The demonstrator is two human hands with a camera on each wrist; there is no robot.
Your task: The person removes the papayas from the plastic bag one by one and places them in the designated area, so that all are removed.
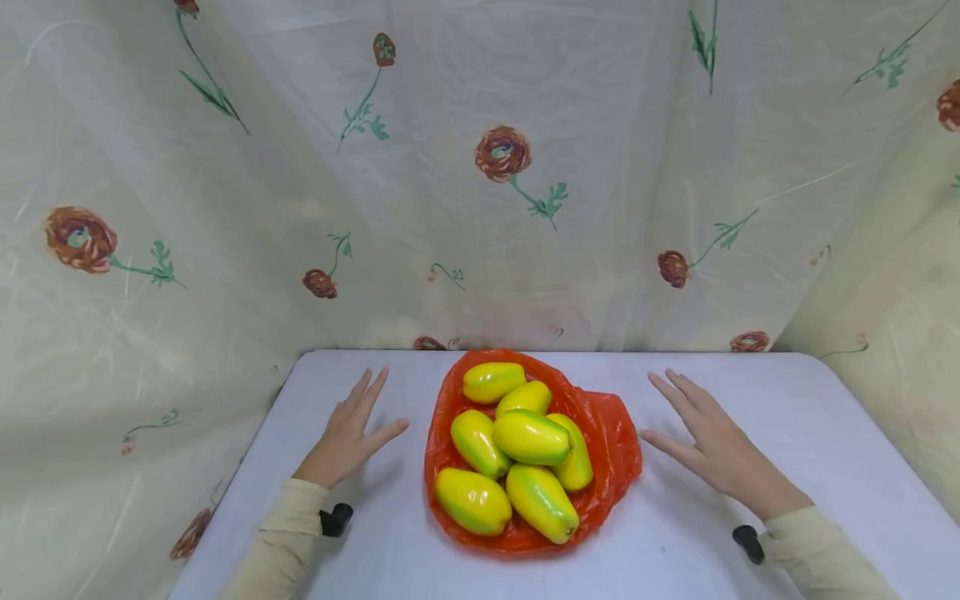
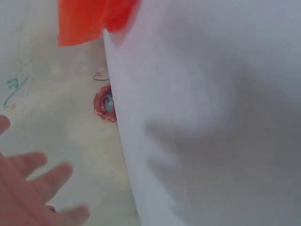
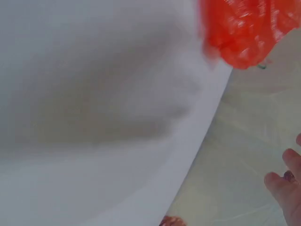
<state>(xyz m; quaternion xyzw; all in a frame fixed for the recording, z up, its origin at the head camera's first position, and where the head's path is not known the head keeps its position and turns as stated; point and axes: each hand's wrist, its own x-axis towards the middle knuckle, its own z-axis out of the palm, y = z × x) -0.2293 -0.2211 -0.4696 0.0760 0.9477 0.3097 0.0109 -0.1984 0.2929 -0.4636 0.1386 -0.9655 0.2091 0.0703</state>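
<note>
Several yellow-green papayas (image 1: 531, 437) lie heaped on a red plastic bag (image 1: 615, 433) in the middle of the table. To the left of the bag, my left hand (image 1: 348, 437) hovers with fingers straight and spread, touching nothing. My right hand (image 1: 716, 446) is held the same way on the other side, its thumb close to the bag's crumpled edge but apart from it. In the left wrist view only part of the red bag (image 2: 84, 21) shows beyond the left fingers (image 2: 51, 181). The right wrist view catches the bag's edge (image 3: 249, 35) and some right fingertips (image 3: 280, 183).
A white-covered table (image 1: 375, 567) carries the bag. Behind it and at both sides hangs a pale curtain (image 1: 600, 208) printed with flowers. Each wrist wears a small black camera, one on the left (image 1: 336, 520) and one on the right (image 1: 748, 544).
</note>
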